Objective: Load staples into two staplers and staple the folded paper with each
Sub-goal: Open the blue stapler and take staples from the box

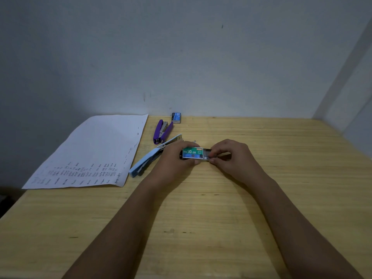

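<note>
Green and marked "No 10-1M", the staple box (192, 153) sat in the left hand (173, 160), fingers clamped round its sleeve above the wooden table (201, 218). The right hand (231, 156) pinched the inner tray (207, 154), which stuck out of the box's right end. Just left of the hands lay the blue stapler (147, 162), open, with the purple stapler (162, 132) beyond it, also open. A blue box (176, 117) stood by the wall, and the paper (94, 152) lay flat at far left.
</note>
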Demonstrator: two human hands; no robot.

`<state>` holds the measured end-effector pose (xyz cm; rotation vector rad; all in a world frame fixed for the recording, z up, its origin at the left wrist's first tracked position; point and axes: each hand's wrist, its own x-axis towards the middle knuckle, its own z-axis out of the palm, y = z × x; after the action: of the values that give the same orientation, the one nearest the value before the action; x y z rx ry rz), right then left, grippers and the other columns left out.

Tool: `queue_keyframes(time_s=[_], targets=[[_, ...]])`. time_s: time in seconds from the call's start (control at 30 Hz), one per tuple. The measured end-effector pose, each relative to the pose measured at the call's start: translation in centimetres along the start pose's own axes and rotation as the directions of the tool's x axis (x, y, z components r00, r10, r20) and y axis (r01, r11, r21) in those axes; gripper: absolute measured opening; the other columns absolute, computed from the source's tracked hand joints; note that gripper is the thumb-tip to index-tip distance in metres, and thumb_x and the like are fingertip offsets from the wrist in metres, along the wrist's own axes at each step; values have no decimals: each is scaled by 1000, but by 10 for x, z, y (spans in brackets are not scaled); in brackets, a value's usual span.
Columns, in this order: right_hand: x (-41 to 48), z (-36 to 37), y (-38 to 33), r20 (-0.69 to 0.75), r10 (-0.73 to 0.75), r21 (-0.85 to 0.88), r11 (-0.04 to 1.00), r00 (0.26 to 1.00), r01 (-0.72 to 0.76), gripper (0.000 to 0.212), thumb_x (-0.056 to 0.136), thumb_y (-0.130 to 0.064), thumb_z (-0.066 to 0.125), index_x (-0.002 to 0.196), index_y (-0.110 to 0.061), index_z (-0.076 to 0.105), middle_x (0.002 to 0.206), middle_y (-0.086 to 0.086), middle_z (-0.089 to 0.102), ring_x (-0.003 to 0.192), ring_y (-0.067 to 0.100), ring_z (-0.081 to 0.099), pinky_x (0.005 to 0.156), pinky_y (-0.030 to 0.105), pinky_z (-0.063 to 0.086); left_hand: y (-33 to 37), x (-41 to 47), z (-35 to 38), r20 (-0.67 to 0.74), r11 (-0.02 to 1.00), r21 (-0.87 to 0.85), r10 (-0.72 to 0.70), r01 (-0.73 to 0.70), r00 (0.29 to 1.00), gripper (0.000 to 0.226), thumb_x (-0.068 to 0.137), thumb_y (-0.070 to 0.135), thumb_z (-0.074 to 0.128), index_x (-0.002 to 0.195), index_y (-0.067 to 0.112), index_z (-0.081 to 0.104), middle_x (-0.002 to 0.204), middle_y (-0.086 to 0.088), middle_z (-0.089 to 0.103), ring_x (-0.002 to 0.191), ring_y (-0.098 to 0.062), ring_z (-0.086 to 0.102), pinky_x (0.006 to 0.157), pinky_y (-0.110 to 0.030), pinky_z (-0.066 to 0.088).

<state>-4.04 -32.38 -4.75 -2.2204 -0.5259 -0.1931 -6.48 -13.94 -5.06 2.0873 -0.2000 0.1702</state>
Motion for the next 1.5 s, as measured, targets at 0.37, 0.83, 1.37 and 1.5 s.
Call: queue_keyframes(time_s=[0.37,0.83,1.37,1.5], targets=[[3,6,-4,55,-60,-105,992,997,65,7,80,-14,70,86,-16,71,98,-4,61,88,7,59,77,16,51,-2,2,3,11,999,52,-9,9,1000,39,80,17,70,117,23,61,119,3,58,101,-2,50,73,-11,43],[5,5,-4,48,61,88,994,997,-65,7,89,-12,57,84,-15,61,105,-1,60,94,3,53,74,8,42,2,0,2,18,996,85,-14,12,1000,40,82,18,69,120,24,59,117,5,57,98,0,48,74,-10,42],[0,-5,10,-92,81,-94,991,992,-90,23,81,-16,69,104,-19,67,94,-10,67,95,3,60,88,22,45,-1,0,0,-11,981,194,-19,21,1000,48,84,31,66,129,23,53,114,13,42,100,2,39,64,-3,33],[2,-2,5,-131,42,-84,995,990,-53,21,83,-18,66,103,-21,68,104,-9,64,98,3,56,85,18,44,-2,-1,0,-8,984,177,3,-2,1000,44,82,29,68,124,25,55,119,9,52,105,-2,47,68,-6,39]])
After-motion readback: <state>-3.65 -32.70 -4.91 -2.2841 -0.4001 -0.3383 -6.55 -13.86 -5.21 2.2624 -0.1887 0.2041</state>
